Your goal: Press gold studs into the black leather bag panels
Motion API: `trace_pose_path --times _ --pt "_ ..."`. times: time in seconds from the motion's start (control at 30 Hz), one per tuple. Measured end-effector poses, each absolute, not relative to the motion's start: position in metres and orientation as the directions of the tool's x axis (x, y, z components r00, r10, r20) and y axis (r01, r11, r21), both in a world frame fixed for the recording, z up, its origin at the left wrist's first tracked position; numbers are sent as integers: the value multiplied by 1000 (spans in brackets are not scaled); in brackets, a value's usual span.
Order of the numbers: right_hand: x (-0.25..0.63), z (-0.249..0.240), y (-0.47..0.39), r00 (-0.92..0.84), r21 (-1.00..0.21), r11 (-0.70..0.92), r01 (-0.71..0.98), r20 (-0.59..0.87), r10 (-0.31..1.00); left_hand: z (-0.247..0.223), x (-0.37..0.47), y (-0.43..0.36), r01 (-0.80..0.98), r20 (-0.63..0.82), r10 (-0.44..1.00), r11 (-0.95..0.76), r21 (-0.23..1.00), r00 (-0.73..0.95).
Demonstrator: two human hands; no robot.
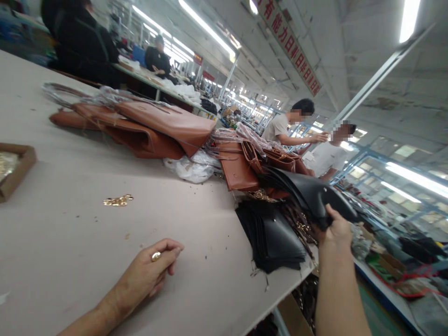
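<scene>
R hand [334, 228] is gripping a wad of black panels [301, 186] by the table's R edge, thumb pressing on top & fingers going under, prob. b/c floppy layers are needing a pinch from both faces to stay together. The wad is bending over a heap of dark straps [303, 225] w/ gold chain; can't tell if its far end is touching the brown bags [168, 119]. L hand [154, 266] is resting on the table [203, 303] toward the near edge, fingers curling in loosely; a gold oval [156, 256] is showing nr its knuckles, can't tell if worn or held. A black stack [271, 233] is lying just inside the near R corner, edges roughly lined up, prob. for easy reach. Brown bags are lying along the far edge, clear plastic covering some handles, prob. vs. scratches. Small gold pcs [119, 201] are sitting clustered mid-table, beyond the L hand; toward the L edge a cardboard box [24, 172] is holding gold-coloured bits [7, 164], prob. to stop them scattering.
</scene>
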State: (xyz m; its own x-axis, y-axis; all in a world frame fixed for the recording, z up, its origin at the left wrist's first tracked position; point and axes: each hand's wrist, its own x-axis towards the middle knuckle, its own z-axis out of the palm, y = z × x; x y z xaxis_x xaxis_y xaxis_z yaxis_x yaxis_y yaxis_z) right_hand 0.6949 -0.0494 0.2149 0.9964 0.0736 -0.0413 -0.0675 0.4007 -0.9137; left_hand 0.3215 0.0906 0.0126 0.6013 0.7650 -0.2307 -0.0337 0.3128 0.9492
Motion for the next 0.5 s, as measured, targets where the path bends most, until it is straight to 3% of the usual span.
trace_pose_path --times 0.23,0.5 --pt "685 70 -103 957 -937 196 -289 -287 43 7 322 92 1 -210 759 266 964 616" --pt "734 71 -99 973 -960 162 -229 -223 54 10 322 90 38 -233 768 263 964 597"
